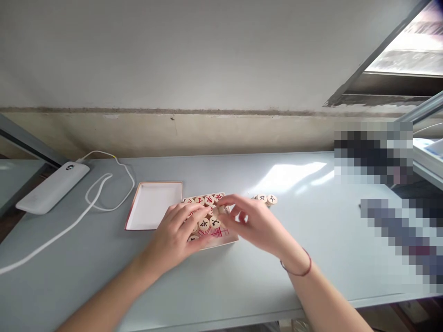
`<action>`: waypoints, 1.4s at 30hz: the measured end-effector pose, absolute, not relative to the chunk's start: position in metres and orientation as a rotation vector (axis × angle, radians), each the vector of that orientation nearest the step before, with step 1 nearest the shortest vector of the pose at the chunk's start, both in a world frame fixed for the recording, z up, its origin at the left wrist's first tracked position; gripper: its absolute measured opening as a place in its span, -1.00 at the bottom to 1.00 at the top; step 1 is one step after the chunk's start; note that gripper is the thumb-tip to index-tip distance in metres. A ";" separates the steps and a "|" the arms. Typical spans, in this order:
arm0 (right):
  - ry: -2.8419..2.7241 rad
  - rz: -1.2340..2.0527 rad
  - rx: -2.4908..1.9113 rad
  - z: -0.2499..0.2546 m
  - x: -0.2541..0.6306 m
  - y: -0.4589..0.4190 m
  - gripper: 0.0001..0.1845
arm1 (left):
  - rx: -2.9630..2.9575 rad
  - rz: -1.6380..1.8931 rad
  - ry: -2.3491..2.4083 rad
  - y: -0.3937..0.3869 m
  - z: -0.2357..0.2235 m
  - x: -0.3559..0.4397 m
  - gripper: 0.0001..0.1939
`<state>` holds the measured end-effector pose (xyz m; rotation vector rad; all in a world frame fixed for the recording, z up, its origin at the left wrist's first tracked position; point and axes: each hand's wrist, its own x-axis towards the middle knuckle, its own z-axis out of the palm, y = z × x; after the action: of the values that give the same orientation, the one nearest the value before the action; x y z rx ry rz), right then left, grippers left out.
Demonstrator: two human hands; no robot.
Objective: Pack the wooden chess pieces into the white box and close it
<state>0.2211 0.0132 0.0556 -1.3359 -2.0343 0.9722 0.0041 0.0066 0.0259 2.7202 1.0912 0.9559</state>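
Observation:
A shallow box (228, 239) stands on the desk with round wooden Chinese chess pieces (204, 224) in rows, marked in red or black characters. Part of its printed floor shows at the front right. My left hand (178, 230) lies over the box's left side, fingers stretched across the pieces and thumb near the front edge; it covers some pieces. At the box's right side my right hand (256, 221) pinches a chess piece (222, 210) between thumb and fingers, just over the others. Farther right, a few chess pieces (272, 199) with black characters sit on the desk.
The box lid (155, 203) lies inner side up, left of the box. A white power bank (53, 186) with a looping white cable (78, 220) is at the desk's far left. A wall (207, 133) runs behind the grey desk (194, 295). Blurred-out areas cover the right side.

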 end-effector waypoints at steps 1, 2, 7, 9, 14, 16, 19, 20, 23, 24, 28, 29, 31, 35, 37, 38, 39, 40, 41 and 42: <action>-2.004 1.057 -1.270 0.056 0.215 0.010 -0.81 | 2.699 0.982 1.102 0.006 0.026 0.006 -0.67; -1.976 1.121 -1.226 0.056 0.209 0.007 -0.82 | 2.671 1.002 1.107 0.005 0.025 0.007 -0.69; -1.900 1.228 -1.176 0.053 0.202 0.003 -0.85 | 2.588 1.066 1.118 0.002 0.025 0.010 -0.80; -1.876 1.238 -1.181 0.053 0.206 0.005 -0.81 | 2.582 1.049 1.138 0.001 0.027 0.009 -0.82; -1.701 1.153 -1.230 0.054 0.227 0.015 -0.73 | 2.576 0.968 1.107 0.002 0.030 0.007 -0.93; -1.659 1.135 -1.250 0.054 0.235 0.018 -0.72 | 2.580 0.921 1.056 0.002 0.031 0.008 -0.96; -1.673 1.099 -1.276 0.056 0.240 0.018 -0.72 | 2.611 0.826 1.013 0.001 0.028 0.009 -0.96; -1.700 1.086 -1.280 0.057 0.241 0.017 -0.73 | 2.630 0.795 1.012 0.001 0.027 0.009 -0.96; -1.820 1.073 -1.281 0.060 0.238 0.014 -0.78 | 2.701 0.736 1.010 0.001 0.024 0.009 -0.98; -1.868 1.078 -1.275 0.061 0.237 0.013 -0.80 | 2.720 0.724 1.006 0.002 0.024 0.008 -0.97; -2.045 1.097 -1.190 0.061 0.233 0.011 -0.80 | 2.785 0.610 0.967 0.003 0.020 0.005 -0.78; -2.087 1.099 -1.156 0.060 0.233 0.010 -0.78 | 2.806 0.572 0.955 0.004 0.019 0.004 -0.74; -2.166 1.091 -1.106 0.060 0.233 0.008 -0.76 | 2.837 0.504 0.944 0.004 0.016 0.002 -0.73; -2.303 1.090 -1.136 0.061 0.229 0.002 -0.81 | 2.848 0.491 0.962 0.003 0.012 0.001 -0.71; -2.358 1.074 -1.171 0.061 0.225 -0.001 -0.85 | 2.838 0.538 0.968 0.003 0.012 0.001 -0.61; -2.385 1.044 -1.180 0.061 0.222 -0.003 -0.85 | 2.833 0.560 0.970 0.003 0.013 0.001 -0.55; -2.411 0.998 -1.186 0.060 0.219 -0.005 -0.85 | 2.828 0.577 0.973 0.003 0.013 0.001 -0.50; -2.438 0.937 -1.187 0.058 0.216 -0.006 -0.85 | 2.824 0.590 0.973 0.004 0.014 0.001 -0.47; -2.465 0.864 -1.187 0.056 0.213 -0.007 -0.86 | 2.823 0.600 0.972 0.004 0.014 0.001 -0.44; -2.494 0.787 -1.189 0.054 0.210 -0.009 -0.87 | 2.823 0.608 0.971 0.004 0.014 0.001 -0.42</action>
<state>0.2097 -0.0086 0.0541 -1.1894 -2.4936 0.7871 0.0010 0.0042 0.0142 2.8227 0.9712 0.6084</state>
